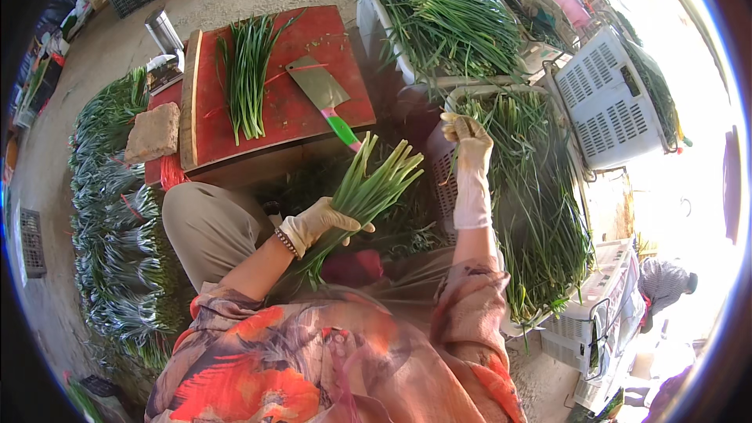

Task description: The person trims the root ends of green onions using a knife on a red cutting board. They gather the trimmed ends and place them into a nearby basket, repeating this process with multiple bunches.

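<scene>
My gloved left hand (320, 224) grips a bunch of green garlic chives (376, 179), with the pale cut ends pointing up and to the right. My right hand (470, 132), also gloved, is raised over the near edge of a crate of loose chives (529, 200). Its fingers are curled, and a thin strand shows just below them; whether they pinch it is unclear. In front of me is a red board (294, 108) with a smaller bunch of chives (249, 79) lying on it. Beside that bunch rests a cleaver (320, 82), its green and pink handle over the board's edge.
Tied chive bunches (117, 247) lie in a long stack at left. A brick (153, 132), red ties (172, 172) and a steel cup (164, 31) sit by the board. Another heaped crate (385, 29) and a white crate (611, 106) stand right. A person (664, 285) is beyond.
</scene>
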`<control>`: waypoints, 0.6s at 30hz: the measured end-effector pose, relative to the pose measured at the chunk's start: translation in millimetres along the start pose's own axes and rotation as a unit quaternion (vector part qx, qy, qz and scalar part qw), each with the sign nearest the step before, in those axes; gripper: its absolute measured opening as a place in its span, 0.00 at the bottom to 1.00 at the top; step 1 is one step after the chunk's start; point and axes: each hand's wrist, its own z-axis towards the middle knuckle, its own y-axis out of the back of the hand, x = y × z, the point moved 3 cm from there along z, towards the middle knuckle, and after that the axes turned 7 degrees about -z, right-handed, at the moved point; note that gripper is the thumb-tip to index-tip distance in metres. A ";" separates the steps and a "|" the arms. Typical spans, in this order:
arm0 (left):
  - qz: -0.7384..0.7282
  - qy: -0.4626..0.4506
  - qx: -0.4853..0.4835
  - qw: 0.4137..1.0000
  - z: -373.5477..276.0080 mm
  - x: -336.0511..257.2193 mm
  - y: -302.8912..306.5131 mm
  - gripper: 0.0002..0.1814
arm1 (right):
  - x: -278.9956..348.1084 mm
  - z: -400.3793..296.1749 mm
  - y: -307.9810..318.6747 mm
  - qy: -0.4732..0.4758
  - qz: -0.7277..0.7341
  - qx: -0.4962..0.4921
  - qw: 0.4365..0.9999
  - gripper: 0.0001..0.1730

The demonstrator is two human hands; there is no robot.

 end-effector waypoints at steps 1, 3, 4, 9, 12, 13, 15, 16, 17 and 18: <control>-0.005 0.009 -0.011 1.000 2.3 1.5 1.7 0.24 | -2.8 -3.7 -12.4 -0.013 -0.006 -0.017 1.000 0.15; -0.002 0.021 -0.015 1.000 5.7 4.4 4.7 0.23 | -9.1 -7.4 -37.3 -0.036 -0.097 0.026 0.994 0.14; 0.006 0.024 -0.008 1.000 6.9 5.8 5.9 0.23 | -14.2 -11.9 -51.5 -0.040 -0.181 0.089 0.978 0.14; 0.011 0.019 0.011 1.000 7.5 4.4 2.4 0.23 | -40.9 -14.1 -24.9 -0.125 -0.120 -0.030 0.984 0.06; 0.019 0.032 -0.004 0.999 10.6 6.6 12.4 0.23 | -75.3 3.0 23.1 -0.034 -0.003 -0.115 0.993 0.06; 0.008 0.039 -0.012 0.999 8.0 11.3 14.6 0.23 | -69.2 -1.0 14.5 -0.014 -0.012 -0.106 0.994 0.07; -0.007 0.032 -0.024 0.999 9.1 12.5 12.4 0.23 | -52.6 -5.3 -7.9 0.137 -0.166 -0.144 0.966 0.09; -0.013 0.024 -0.030 0.999 11.2 10.8 11.1 0.22 | -46.1 -8.2 -19.7 0.127 -0.130 -0.102 0.978 0.10; -0.008 0.021 -0.047 0.999 14.6 12.0 12.4 0.22 | -37.5 -16.9 -31.6 0.121 -0.202 -0.052 0.971 0.10; -0.003 0.020 -0.063 0.998 17.9 16.3 13.8 0.21 | -23.5 -28.1 -43.9 0.120 -0.273 -0.003 0.954 0.11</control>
